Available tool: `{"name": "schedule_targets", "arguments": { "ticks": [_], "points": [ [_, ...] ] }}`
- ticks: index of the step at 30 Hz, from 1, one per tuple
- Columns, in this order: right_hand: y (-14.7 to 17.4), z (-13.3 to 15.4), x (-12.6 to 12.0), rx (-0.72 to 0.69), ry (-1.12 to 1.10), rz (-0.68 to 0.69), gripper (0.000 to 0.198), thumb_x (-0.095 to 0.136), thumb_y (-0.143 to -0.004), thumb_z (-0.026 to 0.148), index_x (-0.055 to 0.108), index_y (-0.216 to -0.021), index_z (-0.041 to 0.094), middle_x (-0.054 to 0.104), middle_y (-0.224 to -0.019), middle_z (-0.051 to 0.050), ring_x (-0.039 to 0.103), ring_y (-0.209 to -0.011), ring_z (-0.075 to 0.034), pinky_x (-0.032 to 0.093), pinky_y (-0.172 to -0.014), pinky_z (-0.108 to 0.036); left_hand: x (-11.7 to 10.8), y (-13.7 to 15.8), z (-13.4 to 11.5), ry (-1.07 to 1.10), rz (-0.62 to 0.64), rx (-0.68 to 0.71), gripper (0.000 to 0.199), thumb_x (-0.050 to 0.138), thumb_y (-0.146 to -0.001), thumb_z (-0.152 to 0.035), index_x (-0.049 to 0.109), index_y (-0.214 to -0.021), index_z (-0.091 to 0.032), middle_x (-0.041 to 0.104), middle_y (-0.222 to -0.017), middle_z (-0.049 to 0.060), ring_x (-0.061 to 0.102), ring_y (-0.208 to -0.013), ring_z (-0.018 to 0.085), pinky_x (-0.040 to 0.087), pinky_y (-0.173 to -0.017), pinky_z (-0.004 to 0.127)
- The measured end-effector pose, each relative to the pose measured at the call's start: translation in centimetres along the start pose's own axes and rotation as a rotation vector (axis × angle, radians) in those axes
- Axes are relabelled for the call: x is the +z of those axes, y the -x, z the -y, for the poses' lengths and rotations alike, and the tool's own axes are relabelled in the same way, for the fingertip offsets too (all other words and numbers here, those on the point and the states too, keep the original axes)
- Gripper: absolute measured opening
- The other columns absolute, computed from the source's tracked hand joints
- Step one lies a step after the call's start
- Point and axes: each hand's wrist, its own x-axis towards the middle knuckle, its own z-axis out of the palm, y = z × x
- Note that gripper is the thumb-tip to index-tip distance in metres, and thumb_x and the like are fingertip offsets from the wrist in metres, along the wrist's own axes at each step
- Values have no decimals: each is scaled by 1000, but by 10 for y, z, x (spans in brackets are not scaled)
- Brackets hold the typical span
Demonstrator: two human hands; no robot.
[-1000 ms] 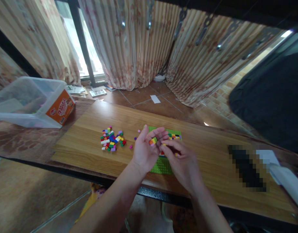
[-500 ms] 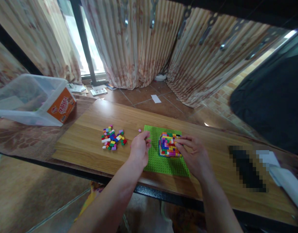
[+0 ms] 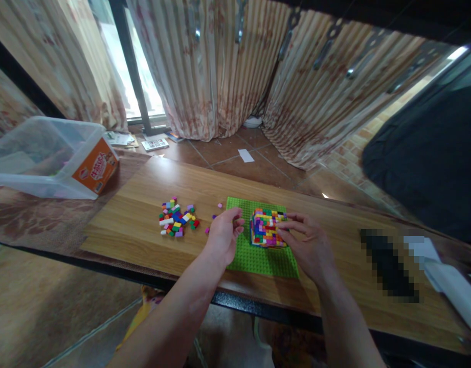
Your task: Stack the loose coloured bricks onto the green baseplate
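A multicoloured block of toy bricks (image 3: 264,230) stands on a green studded baseplate (image 3: 245,260). My right hand (image 3: 310,248) reaches over the block's right side, thumb and forefinger brought close together at its top. Whatever lies between those fingertips is too small to make out. Over the baseplate's left edge hovers my left hand (image 3: 224,232), its fingers loosely curled and apart, with nothing visible in them. A few loose bricks, one of them a pink brick (image 3: 220,205), lie on the wood near that hand.
Left of my hands is a pile of loose toy bricks (image 3: 177,219) on the wooden board (image 3: 131,220). A clear plastic bin (image 3: 47,158) with an orange label stands at far left. A dark pixelated patch (image 3: 390,266) and white objects (image 3: 450,286) are at right.
My left hand has moved slightly right, towards the block, uncovering small bricks on its left. The right hand stays at the block's top, almost unmoved.
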Motion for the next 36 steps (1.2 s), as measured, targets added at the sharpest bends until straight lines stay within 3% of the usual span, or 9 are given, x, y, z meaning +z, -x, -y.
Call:
{"name": "schedule_targets", "arguments": {
  "ticks": [5,9,15,24,28,33,36],
  "points": [
    [2,2,8,72,-52,-76,13,71,-73,36,76,-77,25,67,-106,-7,62,-99,-25,47,-89,-45,0,1,0,-2,17,-10,5,62,-77,-11,64,-72,-11,62,-70,3,54,-56,6,39,-51,17],
    [4,-6,16,149,-226,-104,17,74,-69,38,75,-76,23,70,-104,-8,64,-96,-24,52,-80,-39,0,1,1,-6,25,-6,5,63,-76,-13,64,-71,-12,63,-71,3,54,-56,6,40,-52,17],
    [4,-12,23,273,-475,-94,21,80,-62,38,71,-73,22,73,-82,-4,67,-81,-21,55,-72,-35,-2,1,1,-22,34,-18,7,63,-78,-15,65,-71,-12,63,-71,3,55,-57,6,40,-52,17],
    [6,-10,28,326,-503,-112,19,79,-63,35,70,-72,22,72,-83,-4,67,-81,-21,54,-74,-36,0,2,0,-5,99,-52,15,59,-86,-23,65,-79,-12,65,-76,5,56,-59,7,43,-54,18],
    [7,-8,24,246,-389,-120,19,76,-68,38,71,-75,21,71,-94,-7,66,-89,-23,54,-78,-39,2,5,-3,33,158,-80,25,55,-90,-31,66,-80,-11,66,-78,7,60,-64,10,47,-59,20],
    [10,24,17,-51,-51,-263,14,67,-81,33,73,-88,24,63,-114,-9,59,-108,-25,47,-96,-47,3,8,-7,75,255,-110,33,50,-92,-39,66,-87,-11,69,-92,12,66,-79,15,51,-74,25],
    [16,49,20,-224,9,-140,17,62,-87,29,72,-100,25,60,-120,-8,58,-111,-23,47,-97,-44,2,11,-8,93,368,-129,40,48,-92,-46,66,-94,-11,69,-97,13,65,-83,17,51,-78,27]
  ]
}}
